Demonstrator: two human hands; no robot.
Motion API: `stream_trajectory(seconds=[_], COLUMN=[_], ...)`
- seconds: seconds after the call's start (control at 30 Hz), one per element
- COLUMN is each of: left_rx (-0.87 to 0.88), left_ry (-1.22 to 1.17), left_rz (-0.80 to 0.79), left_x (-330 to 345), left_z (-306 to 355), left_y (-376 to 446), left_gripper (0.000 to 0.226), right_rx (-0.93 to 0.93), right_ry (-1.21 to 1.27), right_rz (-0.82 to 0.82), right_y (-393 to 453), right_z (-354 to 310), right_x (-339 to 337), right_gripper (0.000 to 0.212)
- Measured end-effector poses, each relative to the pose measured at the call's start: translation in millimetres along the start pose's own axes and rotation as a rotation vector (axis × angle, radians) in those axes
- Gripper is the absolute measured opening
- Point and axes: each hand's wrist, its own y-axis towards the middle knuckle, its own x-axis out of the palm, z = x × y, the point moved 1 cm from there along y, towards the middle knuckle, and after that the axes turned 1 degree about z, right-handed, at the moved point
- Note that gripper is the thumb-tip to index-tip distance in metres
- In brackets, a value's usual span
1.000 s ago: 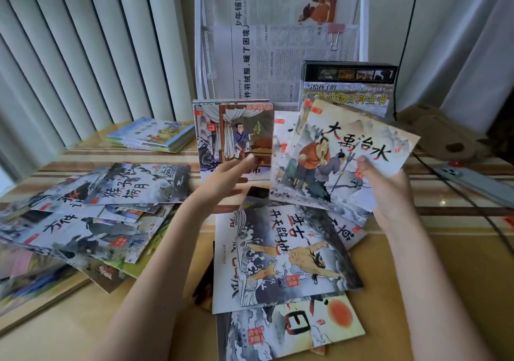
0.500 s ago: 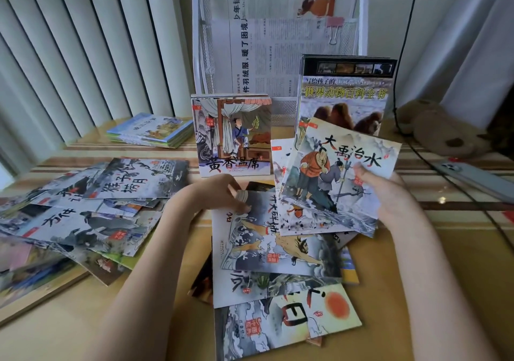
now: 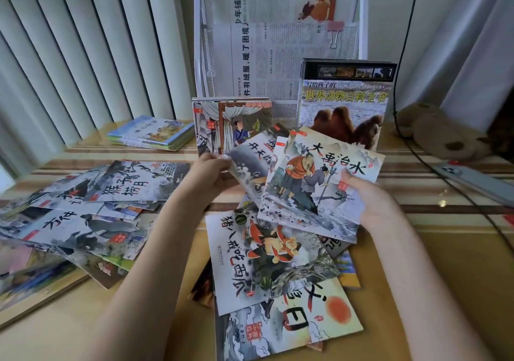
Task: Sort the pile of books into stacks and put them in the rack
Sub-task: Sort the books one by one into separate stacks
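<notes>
Setting: a wooden table [image 3: 417, 291] with striped bands, pale vertical blinds [image 3: 83, 54] behind it, and a white wire rack [image 3: 363, 12] lined with newspaper standing at the back.
Left hand: the left hand [image 3: 207, 172], in front of the rack, pinches the corner of a thin picture book [image 3: 250, 163], lifted off the loose pile [image 3: 267, 271].
Right hand: the right hand [image 3: 370, 202] grips a fanned bundle of books [image 3: 319, 191], thumb on the top cover, just in front of the rack.
Books: some stand upright against the rack's foot; a spread of books [image 3: 83, 210] lies well left of it, with a small neat stack [image 3: 153, 132] behind that.
Doing it well: I judge the lifted book should slide onto the bundle with edges squared, so the stack stands straight in the rack.
Writing: the bundle's top cover reads 大禹治水; the camel book [image 3: 345, 104] at the rack reads 世界动物百科全书 and BAIKE QUANSHU; a book in the spread reads 猴子捞月.
</notes>
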Motion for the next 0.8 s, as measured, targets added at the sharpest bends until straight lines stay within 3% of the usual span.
stream_trajectory(seconds=[0.13, 0.3, 0.37, 0.5, 0.6, 0.7, 0.8], left_rx=[-0.129, -0.224, -0.163, 0.235, 0.1, -0.006, -0.086], left_ry=[-0.115, -0.075, 0.198, 0.919, 1.068, 1.288, 1.457], left_rz=[-0.205, -0.269, -0.239, -0.04, -0.271, -0.454, -0.479], left_x=[20.3, 18.1, 17.2, 15.5, 2.5, -9.6, -12.5], left_z=[-11.7, -13.6, -15.4, -20.5, -13.7, -5.8, -6.8], left_y=[-7.8, -7.2, -7.0, -5.1, -6.0, -10.5, -12.9], left_gripper=[0.026, 0.017, 0.024, 0.042, 0.031, 0.059, 0.071], right_rx=[-0.039, -0.066, -0.046, -0.151, -0.167, -0.13, -0.112], right_ry=[0.016, 0.056, 0.034, -0.075, -0.145, -0.185, -0.189], right_rz=[-0.003, -0.003, -0.026, 0.046, 0.138, 0.172, 0.178], right_y=[-3.6, -3.0, -4.9, -4.2, -0.7, 4.1, 5.3], right_z=[7.4, 2.7, 0.0, -0.9, -0.5, 0.0, -1.8], right_x=[11.1, 5.9, 3.8, 1.0, -5.1, -13.1, -15.7], right_gripper=[0.036, 0.034, 0.037, 0.029, 0.031, 0.038, 0.042])
